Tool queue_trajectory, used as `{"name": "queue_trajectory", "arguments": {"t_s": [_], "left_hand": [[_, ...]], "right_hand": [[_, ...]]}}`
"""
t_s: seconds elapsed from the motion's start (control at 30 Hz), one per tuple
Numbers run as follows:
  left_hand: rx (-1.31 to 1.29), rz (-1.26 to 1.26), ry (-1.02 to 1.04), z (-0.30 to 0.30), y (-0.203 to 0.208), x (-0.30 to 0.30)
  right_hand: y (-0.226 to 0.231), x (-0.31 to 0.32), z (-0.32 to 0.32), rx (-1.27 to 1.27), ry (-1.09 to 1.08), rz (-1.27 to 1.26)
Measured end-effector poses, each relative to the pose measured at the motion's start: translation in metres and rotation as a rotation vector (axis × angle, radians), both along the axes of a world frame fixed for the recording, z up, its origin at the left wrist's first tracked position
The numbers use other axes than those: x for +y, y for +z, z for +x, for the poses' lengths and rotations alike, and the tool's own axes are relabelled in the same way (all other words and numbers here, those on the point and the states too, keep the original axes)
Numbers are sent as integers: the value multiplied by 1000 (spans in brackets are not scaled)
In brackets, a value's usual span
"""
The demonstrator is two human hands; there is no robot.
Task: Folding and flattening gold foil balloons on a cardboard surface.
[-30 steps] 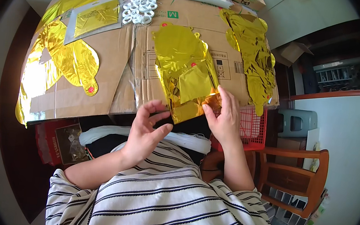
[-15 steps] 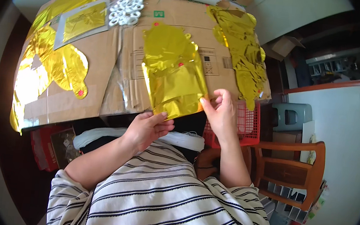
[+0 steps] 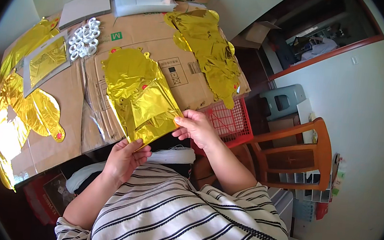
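Head view: we saw the left hand (image 3: pixel 125 157) pinching the near lower corner of a folded gold foil balloon (image 3: pixel 140 98), fingers closed on it. The right hand (image 3: pixel 197 127) gripped its right edge between thumb and fingers. The balloon lay partly on the cardboard-covered table (image 3: pixel 182 74), near edge lifted. Red basket (image 3: pixel 227 121) just beside the right hand.
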State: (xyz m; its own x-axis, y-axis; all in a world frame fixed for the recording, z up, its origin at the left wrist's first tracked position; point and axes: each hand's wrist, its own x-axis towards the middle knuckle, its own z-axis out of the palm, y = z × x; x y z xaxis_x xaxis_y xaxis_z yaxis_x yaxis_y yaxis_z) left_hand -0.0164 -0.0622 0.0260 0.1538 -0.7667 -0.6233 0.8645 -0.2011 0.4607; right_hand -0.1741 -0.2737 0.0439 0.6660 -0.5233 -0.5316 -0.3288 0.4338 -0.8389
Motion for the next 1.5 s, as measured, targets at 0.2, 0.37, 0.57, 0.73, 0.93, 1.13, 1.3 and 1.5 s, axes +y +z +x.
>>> {"name": "queue_trajectory", "arguments": {"t_s": [0.2, 0.37, 0.57, 0.73, 0.93, 1.13, 1.3, 1.5], "left_hand": [[6, 1, 7, 3, 0, 4], [46, -24, 6, 6, 2, 7], [31, -43, -23, 9, 2, 8], [-2, -41, -49, 12, -1, 12], [-84, 5, -101, 22, 4, 24], [3, -34, -48, 29, 12, 35], [-121, -94, -37, 35, 5, 32], [-320, 79, -11, 49, 30, 26]], "right_hand": [[4, -2, 9, 42, 36, 12], [3, -2, 7, 45, 47, 58], [6, -1, 7, 53, 42, 54], [9, -3, 13, 66, 71, 21], [3, -4, 13, 57, 100, 48], [15, 10, 10, 29, 145, 258], [15, 26, 9, -60, 114, 399], [-4, 49, 12, -144, -55, 318]]}}
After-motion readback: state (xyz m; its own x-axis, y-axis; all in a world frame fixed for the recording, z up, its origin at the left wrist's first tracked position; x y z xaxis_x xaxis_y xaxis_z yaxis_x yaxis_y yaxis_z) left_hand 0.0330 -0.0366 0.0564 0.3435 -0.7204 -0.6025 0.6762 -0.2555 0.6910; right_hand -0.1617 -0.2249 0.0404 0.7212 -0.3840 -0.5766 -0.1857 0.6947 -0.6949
